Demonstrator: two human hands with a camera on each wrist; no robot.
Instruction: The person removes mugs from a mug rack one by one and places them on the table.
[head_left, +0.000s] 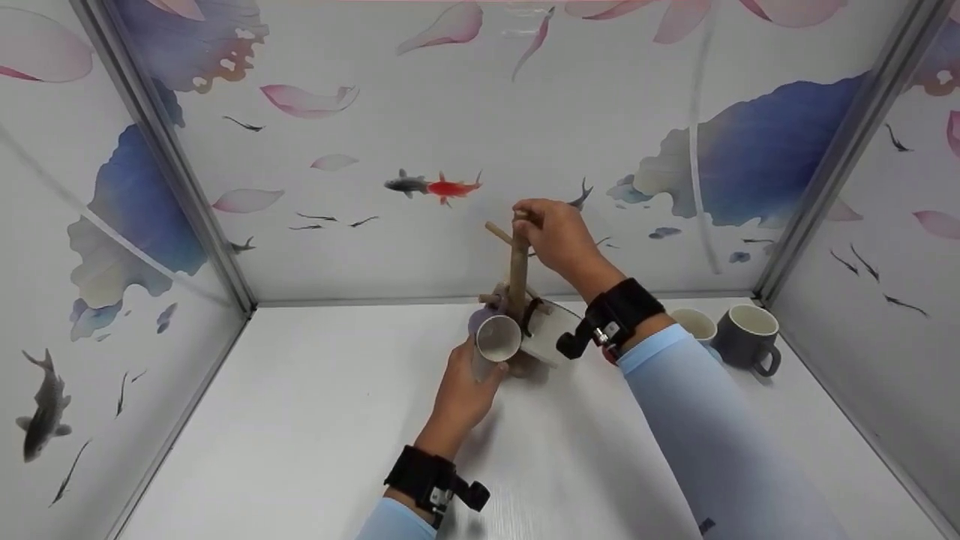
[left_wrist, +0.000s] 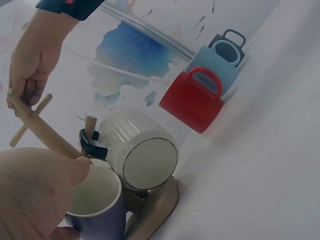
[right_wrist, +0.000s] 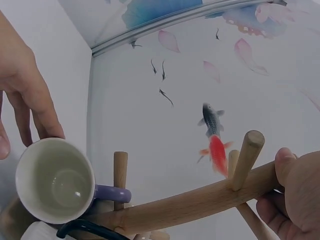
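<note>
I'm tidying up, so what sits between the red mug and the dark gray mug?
The light blue mug sits between them; the left wrist view shows it.

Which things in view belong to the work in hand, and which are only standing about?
Seemingly in the job:
wooden mug stand, gripped by the right hand
purple mug, held by the left hand
white mug, on the stand

Probably just standing about:
red mug
light blue mug
dark grey mug

White table [head_left: 300, 420] | bears: wooden mug stand [head_left: 518, 274] | red mug [left_wrist: 191, 105] | blue mug [left_wrist: 204, 60] | grey mug [head_left: 739, 343]
</note>
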